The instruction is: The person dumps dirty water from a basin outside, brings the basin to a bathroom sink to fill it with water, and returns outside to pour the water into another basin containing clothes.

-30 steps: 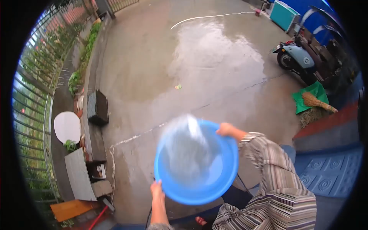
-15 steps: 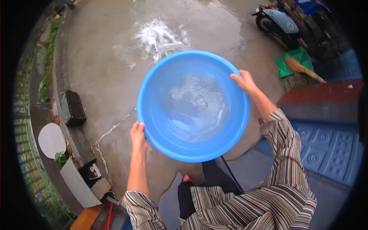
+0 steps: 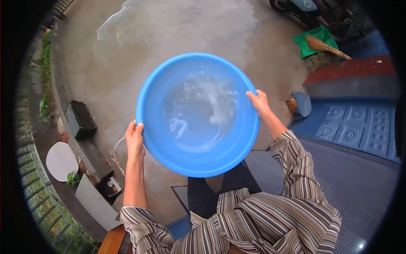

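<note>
A large round blue plastic basin (image 3: pixel 148 91) is held out in front of me, over the floor. Some clear water (image 3: pixel 201 111) shows at its bottom. My left hand (image 3: pixel 135 136) grips the left rim, thumb on top and the other fingers under the edge. On the right rim, my right hand (image 3: pixel 259 103) has the same kind of hold. Beyond the basin, a wide sheet of spilled water (image 3: pixel 177 25) lies on the concrete floor.
At left, a black crate (image 3: pixel 80 120) and a white oval board (image 3: pixel 62 161) sit by a low kerb and fence. To the right are a straw broom (image 3: pixel 327 47) on a green dustpan (image 3: pixel 304 44), a scooter (image 3: pixel 313 10) and a blue embossed door (image 3: pixel 355 127). Ribbed matting (image 3: pixel 334 178) lies beside me.
The white splash beyond the basin has flattened and spread into a wide wet sheet. The basin has shifted slightly left in view, both hands still on its rim. My view has turned a little.
</note>
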{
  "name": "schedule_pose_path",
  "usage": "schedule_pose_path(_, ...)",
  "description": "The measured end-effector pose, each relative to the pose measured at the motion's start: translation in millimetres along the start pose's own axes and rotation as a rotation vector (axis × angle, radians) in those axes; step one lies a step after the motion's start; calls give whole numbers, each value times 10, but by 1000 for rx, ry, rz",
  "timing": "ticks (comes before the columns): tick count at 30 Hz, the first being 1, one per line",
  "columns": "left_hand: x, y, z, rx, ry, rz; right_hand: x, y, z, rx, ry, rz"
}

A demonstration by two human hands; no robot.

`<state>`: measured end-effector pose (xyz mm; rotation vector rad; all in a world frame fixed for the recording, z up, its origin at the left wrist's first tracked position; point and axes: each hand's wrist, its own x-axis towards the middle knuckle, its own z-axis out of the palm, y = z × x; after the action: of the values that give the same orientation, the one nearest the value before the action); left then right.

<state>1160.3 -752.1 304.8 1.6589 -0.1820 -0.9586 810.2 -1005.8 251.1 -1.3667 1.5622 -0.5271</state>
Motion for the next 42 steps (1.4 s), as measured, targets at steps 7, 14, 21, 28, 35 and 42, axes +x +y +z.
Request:
schedule_pose_path(7,-351,-219,101,107,-54,-32,-97,365,-292,12,-140,137)
schedule_pose_path(14,-966,-1467,506,266,-24,-9,-842,1268,-1051,56,11,13)
schedule_pose_path(21,-1576,-2786,1685,612,-317,-121,-1707,1791,-2693,-483,378,-86)
schedule_pose_path(28,-2398,-2844,2293,610,-737,-486,-1992,1459,-4027,-947,232,115)
schedule_pose_path(35,-1775,-3950,1910,268,-742,-516,289,227,-2250,-1680,-756,113)
schedule_pose_path(42,-570,-1517,1018,184,-466,-515,792,-2526,138,-1845,-632,-474)
